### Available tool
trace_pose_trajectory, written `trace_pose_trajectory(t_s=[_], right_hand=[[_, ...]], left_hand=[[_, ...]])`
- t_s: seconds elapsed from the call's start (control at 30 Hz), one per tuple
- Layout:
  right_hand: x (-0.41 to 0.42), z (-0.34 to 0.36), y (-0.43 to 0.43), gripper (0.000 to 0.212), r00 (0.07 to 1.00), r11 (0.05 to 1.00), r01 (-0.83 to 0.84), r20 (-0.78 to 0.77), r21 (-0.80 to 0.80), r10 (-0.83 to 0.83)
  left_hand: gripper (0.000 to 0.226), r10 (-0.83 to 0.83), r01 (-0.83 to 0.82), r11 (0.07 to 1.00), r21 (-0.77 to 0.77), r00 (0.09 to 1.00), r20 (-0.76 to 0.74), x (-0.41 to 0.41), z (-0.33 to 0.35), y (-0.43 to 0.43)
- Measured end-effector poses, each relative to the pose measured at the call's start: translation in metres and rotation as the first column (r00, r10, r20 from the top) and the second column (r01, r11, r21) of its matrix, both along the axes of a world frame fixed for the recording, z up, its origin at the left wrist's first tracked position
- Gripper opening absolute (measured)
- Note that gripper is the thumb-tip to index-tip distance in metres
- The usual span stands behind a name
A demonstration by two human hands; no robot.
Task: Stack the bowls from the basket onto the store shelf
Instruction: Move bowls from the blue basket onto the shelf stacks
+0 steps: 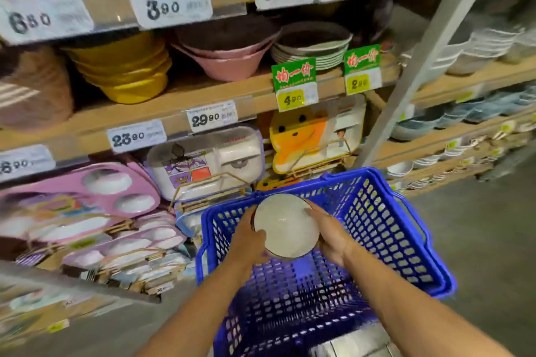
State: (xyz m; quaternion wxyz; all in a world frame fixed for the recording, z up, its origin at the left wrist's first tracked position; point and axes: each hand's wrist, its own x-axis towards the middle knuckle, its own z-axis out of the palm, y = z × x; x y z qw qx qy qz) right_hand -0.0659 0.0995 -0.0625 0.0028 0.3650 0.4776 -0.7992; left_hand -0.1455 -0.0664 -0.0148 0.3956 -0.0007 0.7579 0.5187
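Observation:
A white bowl (285, 224) with a dark rim is held above the blue plastic basket (385, 229). My left hand (251, 236) grips its left side, thumb lying on the inner face. Its right edge is held by my right hand (330, 236), whose fingers curl round the rim. The bowl is tilted so its inside faces me. The basket's mesh floor shows below the bowl, and I see no other bowl in it. Wooden store shelves (203, 95) rise just beyond the basket.
The upper shelf carries stacked yellow bowls (124, 66), pink bowls (229, 58) and striped dishes (313, 46). Below stand children's divided plates (208, 159) on wire racks. A grey upright post (414, 66) slants at right, with more bowls (452, 116) beyond it. Grey floor lies at lower right.

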Motion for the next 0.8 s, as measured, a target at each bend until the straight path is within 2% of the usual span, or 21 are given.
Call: trace_pose_trajectory(t_s=[0.13,0.33,0.5,0.67,0.8], right_hand=[[0.003,0.035,0.008,0.029,0.996,1.0,0.028,-0.09,0.011,-0.027],[0.023,0.092,0.051,0.031,0.984,0.987,0.152,-0.102,0.058,-0.146],[0.06,0.138,0.108,0.026,0.962,0.974,0.224,-0.172,0.044,-0.213],[0.108,0.181,0.172,0.023,0.962,0.977,0.211,-0.184,0.035,-0.201],[0.147,0.21,0.23,0.029,0.954,0.974,0.216,-0.226,0.069,-0.196]], left_hand=[[0.066,0.019,-0.02,0.997,0.07,1.0,0.02,0.003,0.031,0.008],[0.052,-0.023,0.053,0.98,0.194,0.988,-0.154,0.021,0.073,0.051],[0.051,0.049,0.052,0.927,0.371,0.965,-0.257,0.054,0.102,0.115],[0.051,0.177,-0.093,0.776,0.623,0.981,-0.074,0.101,0.131,0.193],[0.057,0.218,-0.161,0.724,0.671,0.976,-0.001,0.139,0.155,0.258]])
